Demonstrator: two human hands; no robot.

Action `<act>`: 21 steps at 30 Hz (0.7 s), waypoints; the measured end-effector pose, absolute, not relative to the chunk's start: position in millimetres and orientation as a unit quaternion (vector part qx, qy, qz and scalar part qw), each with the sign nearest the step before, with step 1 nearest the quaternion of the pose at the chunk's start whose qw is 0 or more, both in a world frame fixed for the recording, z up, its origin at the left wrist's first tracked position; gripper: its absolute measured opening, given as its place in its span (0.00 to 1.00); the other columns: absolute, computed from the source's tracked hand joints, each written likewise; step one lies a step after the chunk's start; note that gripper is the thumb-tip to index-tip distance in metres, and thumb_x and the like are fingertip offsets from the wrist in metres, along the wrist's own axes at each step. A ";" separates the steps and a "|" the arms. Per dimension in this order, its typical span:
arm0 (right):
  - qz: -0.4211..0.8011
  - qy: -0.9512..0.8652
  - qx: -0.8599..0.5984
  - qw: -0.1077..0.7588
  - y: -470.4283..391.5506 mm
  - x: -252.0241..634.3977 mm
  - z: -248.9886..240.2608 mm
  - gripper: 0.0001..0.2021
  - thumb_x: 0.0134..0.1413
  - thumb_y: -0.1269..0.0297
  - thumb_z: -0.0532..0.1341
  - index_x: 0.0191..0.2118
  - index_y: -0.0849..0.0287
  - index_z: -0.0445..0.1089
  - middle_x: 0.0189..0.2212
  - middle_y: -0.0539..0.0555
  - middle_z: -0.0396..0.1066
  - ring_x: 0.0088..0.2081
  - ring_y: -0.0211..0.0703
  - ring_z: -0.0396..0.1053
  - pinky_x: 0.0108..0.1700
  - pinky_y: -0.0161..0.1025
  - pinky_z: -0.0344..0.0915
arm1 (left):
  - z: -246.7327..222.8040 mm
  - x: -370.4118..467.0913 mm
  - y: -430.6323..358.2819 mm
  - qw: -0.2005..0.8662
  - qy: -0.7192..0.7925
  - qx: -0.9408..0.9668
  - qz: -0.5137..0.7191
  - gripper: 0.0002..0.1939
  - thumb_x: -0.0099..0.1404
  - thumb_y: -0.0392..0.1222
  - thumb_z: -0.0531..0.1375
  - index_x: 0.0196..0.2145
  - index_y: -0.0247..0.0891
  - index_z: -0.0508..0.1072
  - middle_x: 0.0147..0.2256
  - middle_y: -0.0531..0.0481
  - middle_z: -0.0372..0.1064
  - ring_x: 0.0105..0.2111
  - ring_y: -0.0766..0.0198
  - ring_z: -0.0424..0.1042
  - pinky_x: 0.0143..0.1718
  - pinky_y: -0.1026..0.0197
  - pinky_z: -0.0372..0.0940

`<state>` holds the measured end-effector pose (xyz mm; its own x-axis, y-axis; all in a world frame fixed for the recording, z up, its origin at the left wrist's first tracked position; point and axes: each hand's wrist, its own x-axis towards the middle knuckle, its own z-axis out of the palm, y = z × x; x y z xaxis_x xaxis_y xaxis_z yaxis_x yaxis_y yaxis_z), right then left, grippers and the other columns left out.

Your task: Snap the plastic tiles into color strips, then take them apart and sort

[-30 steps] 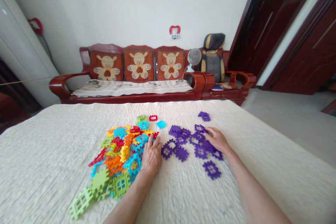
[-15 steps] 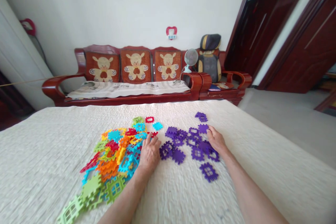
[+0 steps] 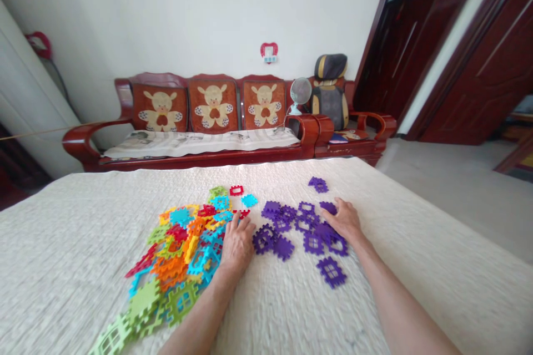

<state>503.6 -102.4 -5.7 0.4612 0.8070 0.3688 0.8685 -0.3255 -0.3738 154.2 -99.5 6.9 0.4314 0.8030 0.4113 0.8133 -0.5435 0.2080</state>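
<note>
My left hand [image 3: 238, 241] lies palm down with fingers slightly apart, at the right edge of a mixed heap of orange, yellow, blue, red and green toothed plastic building pieces [image 3: 170, 269]. A red piece [image 3: 242, 214] shows just past its fingertips. My right hand [image 3: 345, 222] is open, thumb and fingers spread around a solid purple building piece [image 3: 328, 207]. Several other purple pieces [image 3: 313, 243], some with window openings, lie left of and below that hand. One purple window piece [image 3: 331, 272] sits apart, nearer to me.
A cream quilted cover [image 3: 283, 310] spreads over the table. Two overlapping purple pieces [image 3: 318, 184] lie farther back, and a blue piece [image 3: 250, 200] sits between the groups. Behind the table stand a wooden sofa [image 3: 308, 136] and a small fan [image 3: 300, 91].
My right hand has opened its fingers wider and moved slightly right. The solid purple piece by it has shifted and turned a little. My left hand has stayed in place.
</note>
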 end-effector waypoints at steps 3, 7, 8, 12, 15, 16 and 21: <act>-0.071 -0.508 -0.824 0.242 -101.6 499.8 -5.4 0.35 0.45 0.46 0.58 0.55 0.68 0.62 0.43 0.66 0.67 0.47 0.57 0.65 0.50 0.47 0.59 | 5.7 153.9 -99.4 0.009 -0.479 -0.844 -0.241 0.19 0.57 0.26 0.52 0.41 0.41 0.74 0.50 0.46 0.68 0.59 0.48 0.52 0.54 0.46 0.56; -0.095 -0.518 -0.815 0.242 -102.5 501.2 -9.9 0.30 0.47 0.50 0.58 0.53 0.66 0.64 0.42 0.65 0.68 0.46 0.56 0.65 0.50 0.47 0.60 | 5.6 154.0 -98.8 0.007 -0.476 -0.846 -0.240 0.19 0.57 0.26 0.52 0.42 0.40 0.74 0.50 0.46 0.68 0.59 0.48 0.52 0.54 0.46 0.56; -0.095 -0.521 -0.810 0.251 -102.1 503.1 -10.9 0.29 0.47 0.51 0.58 0.52 0.65 0.64 0.41 0.64 0.68 0.46 0.55 0.66 0.50 0.47 0.60 | 5.8 154.1 -98.6 0.007 -0.475 -0.846 -0.241 0.19 0.57 0.26 0.52 0.42 0.40 0.74 0.50 0.46 0.68 0.59 0.48 0.52 0.54 0.46 0.56; -0.081 -0.526 -0.780 0.330 -90.8 515.0 -7.9 0.27 0.47 0.54 0.58 0.52 0.62 0.64 0.44 0.60 0.67 0.45 0.49 0.67 0.50 0.43 0.61 | 7.4 154.8 -98.2 0.010 -0.476 -0.844 -0.248 0.20 0.58 0.26 0.51 0.42 0.40 0.74 0.50 0.46 0.68 0.59 0.48 0.53 0.53 0.47 0.57; -0.073 -0.514 -0.777 0.355 -73.1 521.7 0.5 0.26 0.48 0.56 0.57 0.52 0.63 0.64 0.46 0.61 0.67 0.47 0.48 0.66 0.52 0.40 0.60 | 8.1 155.0 -98.7 0.007 -0.473 -0.845 -0.249 0.20 0.59 0.26 0.49 0.41 0.39 0.75 0.49 0.46 0.68 0.59 0.47 0.53 0.53 0.48 0.57; -0.072 -0.506 -0.784 0.352 -66.9 522.5 3.0 0.25 0.48 0.57 0.56 0.52 0.63 0.64 0.46 0.60 0.67 0.48 0.48 0.66 0.52 0.40 0.60 | 7.9 155.0 -99.0 0.006 -0.474 -0.845 -0.249 0.20 0.59 0.26 0.49 0.41 0.39 0.75 0.49 0.46 0.69 0.59 0.47 0.53 0.53 0.48 0.57; -0.074 -0.485 -0.807 0.329 -46.6 520.0 3.8 0.23 0.50 0.58 0.56 0.52 0.61 0.64 0.46 0.60 0.68 0.47 0.49 0.67 0.49 0.41 0.61 | 5.6 155.3 -99.4 0.005 -0.487 -0.838 -0.248 0.20 0.59 0.26 0.49 0.41 0.40 0.75 0.49 0.47 0.69 0.60 0.48 0.52 0.54 0.48 0.56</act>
<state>520.0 -46.6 3.8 0.5195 0.7336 0.4382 0.8308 -0.3136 -0.4598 155.3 -99.4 5.6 0.4035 0.8130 0.4197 0.8177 -0.5262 0.2332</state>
